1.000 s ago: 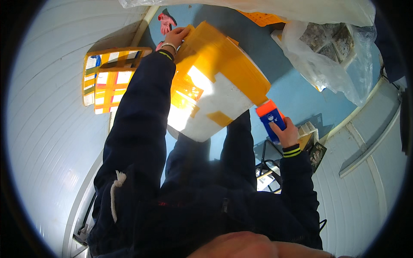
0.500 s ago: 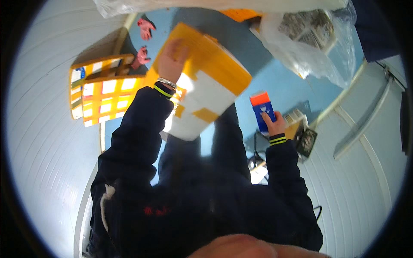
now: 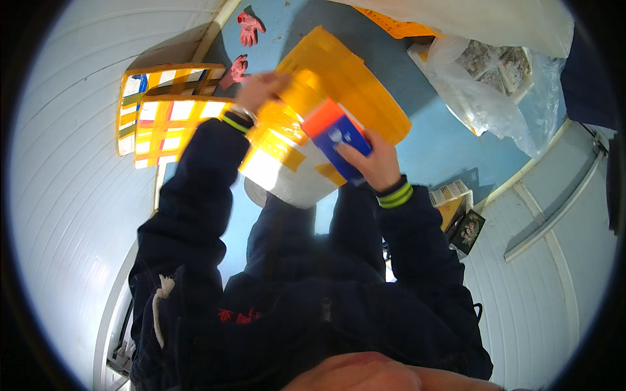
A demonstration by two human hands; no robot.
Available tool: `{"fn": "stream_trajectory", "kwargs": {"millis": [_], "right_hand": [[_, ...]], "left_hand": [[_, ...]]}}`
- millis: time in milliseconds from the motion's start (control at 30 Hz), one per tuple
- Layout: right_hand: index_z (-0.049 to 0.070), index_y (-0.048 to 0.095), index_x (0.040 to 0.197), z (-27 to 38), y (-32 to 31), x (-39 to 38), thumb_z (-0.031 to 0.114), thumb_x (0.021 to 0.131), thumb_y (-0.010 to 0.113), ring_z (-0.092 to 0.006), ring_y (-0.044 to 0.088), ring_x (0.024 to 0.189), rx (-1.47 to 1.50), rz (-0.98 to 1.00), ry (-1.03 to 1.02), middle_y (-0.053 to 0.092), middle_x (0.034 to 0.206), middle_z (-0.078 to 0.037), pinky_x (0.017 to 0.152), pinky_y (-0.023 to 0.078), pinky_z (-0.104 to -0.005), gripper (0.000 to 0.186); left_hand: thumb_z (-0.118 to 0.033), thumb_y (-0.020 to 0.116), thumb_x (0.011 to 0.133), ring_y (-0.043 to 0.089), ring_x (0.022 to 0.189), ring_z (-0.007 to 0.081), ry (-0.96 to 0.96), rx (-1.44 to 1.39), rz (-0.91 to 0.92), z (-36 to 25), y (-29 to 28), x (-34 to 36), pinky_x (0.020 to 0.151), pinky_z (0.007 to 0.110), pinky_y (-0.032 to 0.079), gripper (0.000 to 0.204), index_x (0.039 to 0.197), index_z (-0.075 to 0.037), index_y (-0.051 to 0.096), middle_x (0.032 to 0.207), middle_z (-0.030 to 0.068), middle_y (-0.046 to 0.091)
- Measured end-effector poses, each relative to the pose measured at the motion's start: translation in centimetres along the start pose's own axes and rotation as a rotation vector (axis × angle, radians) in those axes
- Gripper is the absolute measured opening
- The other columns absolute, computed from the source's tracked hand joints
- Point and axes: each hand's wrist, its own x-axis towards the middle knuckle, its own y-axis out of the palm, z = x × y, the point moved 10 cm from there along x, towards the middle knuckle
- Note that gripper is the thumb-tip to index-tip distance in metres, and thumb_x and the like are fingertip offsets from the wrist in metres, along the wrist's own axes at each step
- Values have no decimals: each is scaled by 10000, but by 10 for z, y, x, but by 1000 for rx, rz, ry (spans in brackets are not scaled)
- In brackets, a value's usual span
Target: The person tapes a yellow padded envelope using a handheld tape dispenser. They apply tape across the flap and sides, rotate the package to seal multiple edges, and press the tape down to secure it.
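A white foam box (image 3: 287, 179), its upper part wrapped in yellow tape, stands tilted in front of my legs. My left hand (image 3: 261, 93) is at the box's left side, by the taped surface. Motion smears its fingers, so their grip is unclear. In my right hand (image 3: 380, 160) is a flat blue-and-orange box (image 3: 339, 133), fingers closed round it and thumb across its face. It is held over the foam box, orange end toward the upper left, covering part of the tape and white side. Whether the two touch cannot be made out.
Two taped foam lids (image 3: 171, 130) lean at the left wall. Pink gloves (image 3: 250, 30) lie on the blue floor (image 3: 435, 151). At the upper right, clear plastic (image 3: 456, 91) surrounds a container of greyish contents. A black patterned box (image 3: 469, 232) and a white basket (image 3: 450, 193) stand at right.
My right hand has brought the blue-and-orange box up and left, over the foam box. My left hand has shifted from lying on the tape to the box's left side. The view has shifted slightly.
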Motion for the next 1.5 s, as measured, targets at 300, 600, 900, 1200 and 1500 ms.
{"fn": "stream_trajectory", "kwargs": {"millis": [300,600,900,1200,1500], "right_hand": [[-8,610,1009,-82,-56,-58,486,761,732,-322,679,779,-190,-74,192,680,849,-187,712,532,-382,566],[28,640,994,-223,-60,-48,632,739,640,-378,657,899,-523,-70,521,685,921,-200,790,512,-449,656],[-14,639,948,-230,-88,-110,518,766,699,-333,676,834,-402,-247,638,686,902,-199,757,518,-405,566],[13,575,972,-81,-45,-109,218,743,777,-111,572,757,234,31,24,626,817,-54,698,480,-275,368],[9,613,1008,0,31,4,546,764,689,-353,663,831,-261,0,141,680,921,-190,727,524,-399,595]], "left_hand": [[-340,690,885,536,643,44,246,-157,-384,37,-50,82,560,226,435,332,1013,-36,719,768,-22,654],[-235,704,835,616,979,193,92,-266,-314,76,-43,107,840,319,475,271,1035,-54,679,1087,97,666],[-161,640,898,623,910,139,377,46,-143,-17,81,-24,798,270,476,249,1115,-43,612,1015,56,673],[-311,586,951,613,847,104,-31,-499,742,-3,215,-108,779,261,489,328,1125,-42,659,950,25,669],[-242,639,905,632,673,116,289,252,-558,25,-79,10,598,246,484,256,984,-11,715,797,42,698]]}}
